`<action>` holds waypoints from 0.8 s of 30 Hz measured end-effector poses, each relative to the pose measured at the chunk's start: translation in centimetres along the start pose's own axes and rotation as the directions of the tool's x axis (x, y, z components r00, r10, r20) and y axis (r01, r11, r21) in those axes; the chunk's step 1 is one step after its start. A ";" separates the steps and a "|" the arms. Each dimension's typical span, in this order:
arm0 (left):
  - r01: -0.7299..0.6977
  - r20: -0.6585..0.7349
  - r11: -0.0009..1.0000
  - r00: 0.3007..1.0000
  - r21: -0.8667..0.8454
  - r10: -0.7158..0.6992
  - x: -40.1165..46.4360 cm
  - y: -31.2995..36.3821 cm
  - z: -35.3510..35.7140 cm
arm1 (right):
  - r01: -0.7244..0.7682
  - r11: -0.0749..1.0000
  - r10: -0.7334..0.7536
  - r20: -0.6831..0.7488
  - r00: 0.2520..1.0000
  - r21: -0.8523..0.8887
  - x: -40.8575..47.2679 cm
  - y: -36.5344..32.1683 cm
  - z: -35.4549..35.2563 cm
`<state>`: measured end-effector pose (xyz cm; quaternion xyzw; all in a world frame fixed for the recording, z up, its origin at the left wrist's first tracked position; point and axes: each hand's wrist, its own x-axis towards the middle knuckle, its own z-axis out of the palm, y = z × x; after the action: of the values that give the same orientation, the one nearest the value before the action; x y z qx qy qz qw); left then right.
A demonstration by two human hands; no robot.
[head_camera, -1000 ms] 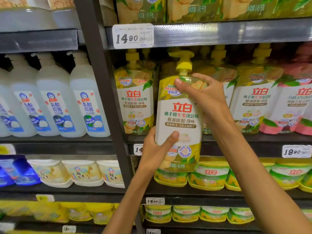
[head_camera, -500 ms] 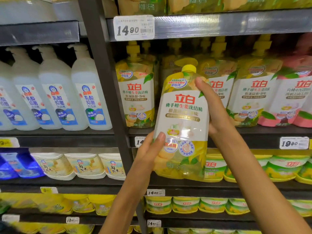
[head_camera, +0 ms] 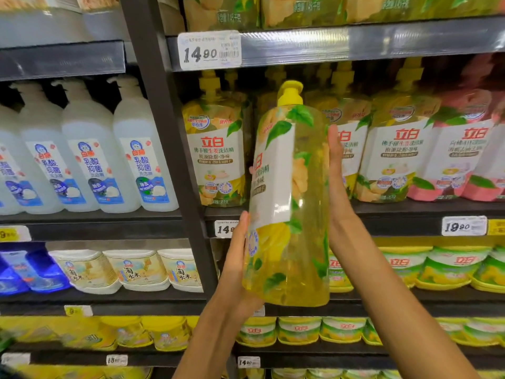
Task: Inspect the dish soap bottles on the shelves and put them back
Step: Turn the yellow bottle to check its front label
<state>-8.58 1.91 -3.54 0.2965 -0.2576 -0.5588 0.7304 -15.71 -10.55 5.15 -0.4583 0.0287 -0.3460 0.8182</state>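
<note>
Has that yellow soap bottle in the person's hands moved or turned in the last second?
Yes. The yellow dish soap bottle has turned: its white label, which faced the camera, now faces left toward the dark shelf post, and its clear side shows.
</note>
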 end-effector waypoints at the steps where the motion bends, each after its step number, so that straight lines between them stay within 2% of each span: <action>1: 0.006 -0.058 0.997 0.998 0.083 -0.001 0.0 0.2 -0.2 | 0.024 1.000 -0.024 0.002 1.000 0.016 0.1 -0.1 0.0; 4: -0.104 -0.108 0.878 0.979 0.468 0.173 0.4 2.1 0.0 | 0.086 0.995 -0.085 0.019 0.996 -0.045 0.0 -1.0 -0.2; 6: -0.195 -0.078 0.805 0.955 0.561 0.285 0.5 2.9 0.8 | 0.117 0.970 -0.135 -0.071 0.988 -0.215 0.1 -1.1 -0.5; 8: -0.253 0.016 0.727 0.949 0.638 0.316 0.1 2.2 1.7 | 0.093 0.928 -0.162 -0.164 0.973 -0.361 0.2 -1.0 -0.6; 10: -0.257 0.034 0.751 0.954 0.608 0.299 -0.5 0.8 1.9 | 0.035 0.888 -0.132 -0.182 0.974 -0.459 0.1 -1.0 -0.8; 12: -0.266 0.020 0.801 0.953 0.537 0.303 -0.9 0.4 1.7 | -0.009 0.882 -0.078 -0.166 0.983 -0.471 0.1 -1.4 -1.6; 14: -0.234 0.005 0.848 0.965 0.476 0.264 -0.8 0.5 1.5 | -0.012 0.933 -0.031 -0.114 0.993 -0.359 0.0 -1.7 -2.5; 16: -0.182 0.021 0.906 0.982 0.383 0.188 -0.8 0.6 1.6 | -0.036 0.987 0.027 -0.062 0.998 -0.157 0.0 -1.6 -2.9; 18: -0.126 0.005 0.950 0.992 0.287 0.130 -0.9 0.8 1.9 | -0.082 0.996 0.081 -0.043 0.996 -0.030 0.1 -1.5 -2.7; 20: -0.058 -0.024 0.974 0.998 0.221 0.065 -0.7 1.4 1.9 | -0.108 0.994 0.106 -0.059 0.993 -0.025 0.3 -1.7 -2.3; 24: 0.020 -0.057 0.950 0.998 0.311 -0.002 -0.4 2.9 1.4 | -0.121 0.990 0.113 -0.114 0.987 -0.068 0.5 -2.4 -2.0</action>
<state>-7.74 2.67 -0.48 0.4247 -0.3203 -0.5068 0.6784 -17.33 -13.17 5.99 -0.4663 0.1133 -0.3207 0.8166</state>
